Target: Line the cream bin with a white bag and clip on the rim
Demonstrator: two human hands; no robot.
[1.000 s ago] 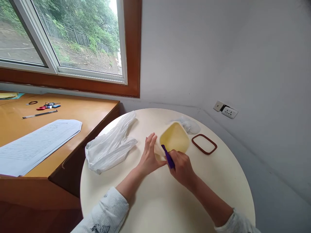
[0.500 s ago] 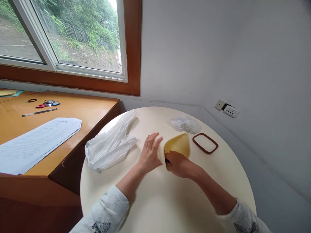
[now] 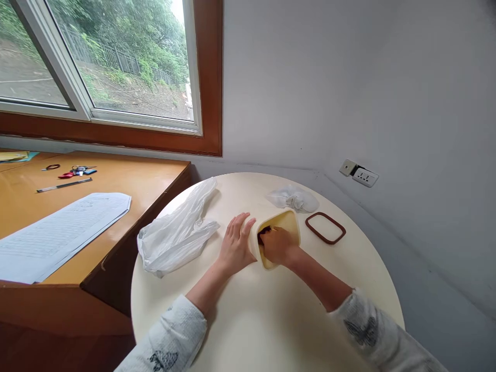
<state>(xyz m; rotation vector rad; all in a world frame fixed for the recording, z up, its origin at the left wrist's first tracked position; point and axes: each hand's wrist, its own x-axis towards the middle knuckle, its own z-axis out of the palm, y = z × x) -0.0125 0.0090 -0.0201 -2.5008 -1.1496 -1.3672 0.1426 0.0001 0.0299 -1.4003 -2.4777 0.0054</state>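
Note:
A cream plastic bin (image 3: 291,219) leans on the round table, its open mouth tilted toward me. My left hand (image 3: 236,243) holds its left outer side, fingers stretched along the wall and thumb near the rim. My right hand (image 3: 277,245) reaches inside through the mouth, fingers curled. By those fingertips is some dark stuff (image 3: 263,235), too shadowed to name. To the right of the bin lies a brown rounded rectangular ring (image 3: 326,228), flat on the table. Behind the bin sits a crumpled translucent plastic bag (image 3: 293,198).
A larger white plastic bag (image 3: 176,235) spreads over the table's left side. On the wooden desk (image 3: 155,181) at left lie papers (image 3: 65,235), a pen (image 3: 64,185) and a bunch of keys (image 3: 79,171). Walls stand close behind and right, with a socket (image 3: 365,176).
My right hand has gone further into the bin, moving up and slightly right. Dark stuff now shows more plainly by its fingers. My left hand stays on the bin's side.

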